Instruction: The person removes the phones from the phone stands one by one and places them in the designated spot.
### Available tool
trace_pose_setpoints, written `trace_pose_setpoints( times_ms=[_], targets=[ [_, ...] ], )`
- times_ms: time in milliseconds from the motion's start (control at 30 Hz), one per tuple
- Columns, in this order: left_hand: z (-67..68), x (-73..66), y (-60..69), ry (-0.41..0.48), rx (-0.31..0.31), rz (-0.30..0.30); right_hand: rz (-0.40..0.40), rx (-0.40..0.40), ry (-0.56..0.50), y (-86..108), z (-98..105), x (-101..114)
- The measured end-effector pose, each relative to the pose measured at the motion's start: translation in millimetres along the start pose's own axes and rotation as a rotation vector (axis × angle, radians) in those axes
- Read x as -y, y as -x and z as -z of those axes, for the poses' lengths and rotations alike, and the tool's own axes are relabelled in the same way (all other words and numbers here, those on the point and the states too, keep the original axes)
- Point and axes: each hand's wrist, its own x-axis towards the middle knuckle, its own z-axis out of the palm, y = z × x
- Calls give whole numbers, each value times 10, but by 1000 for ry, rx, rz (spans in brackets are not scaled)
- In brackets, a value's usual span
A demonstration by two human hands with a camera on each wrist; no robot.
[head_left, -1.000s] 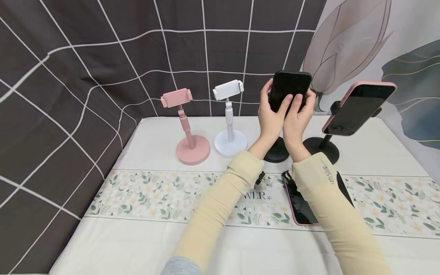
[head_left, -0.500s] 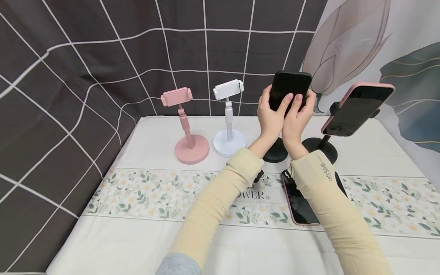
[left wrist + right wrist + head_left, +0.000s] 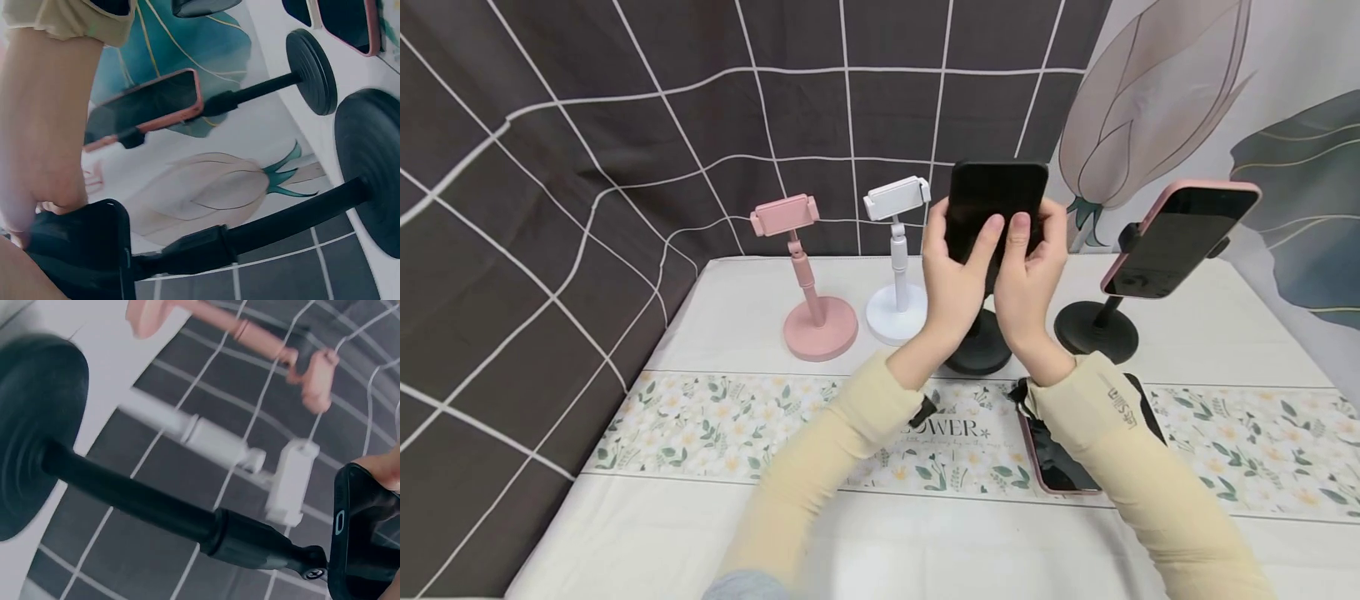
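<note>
A black phone (image 3: pixel 997 196) is upright at the top of a black stand (image 3: pixel 978 354), screen towards the camera. My left hand (image 3: pixel 953 275) grips its left side and my right hand (image 3: pixel 1028 279) its right side, both thumbs on the screen. In the left wrist view the phone (image 3: pixel 81 250) meets the stand's black pole (image 3: pixel 294 219). The right wrist view shows the phone (image 3: pixel 362 537) beside the pole's joint (image 3: pixel 312 562); the clamp behind the phone is hidden.
Left of my hands stand a pink stand (image 3: pixel 820 329) and a white stand (image 3: pixel 897 315). To the right, another black stand (image 3: pixel 1096 332) bears a pink-edged phone (image 3: pixel 1180 242). A dark pink-edged device (image 3: pixel 1063 458) lies under my right forearm.
Both hands have moved left and slightly towards the camera with the black phone. The black stand's base has shifted left and nearer too, beside the white stand.
</note>
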Motion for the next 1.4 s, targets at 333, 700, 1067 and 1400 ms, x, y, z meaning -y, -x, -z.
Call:
trace_pose_setpoints(
  times_ms=[333, 700, 1067, 1400],
  targets=[
    [439, -220, 312, -47, 101, 157, -91, 194, -37, 377, 5, 245],
    [602, -188, 503, 47, 88, 128, -61, 295, -53, 582, 26, 227],
    [640, -178, 578, 34, 81, 146, -32, 272, -71, 625, 28, 231],
    [808, -41, 522, 14, 131, 76, 16, 359, -70, 538, 114, 208]
  ],
)
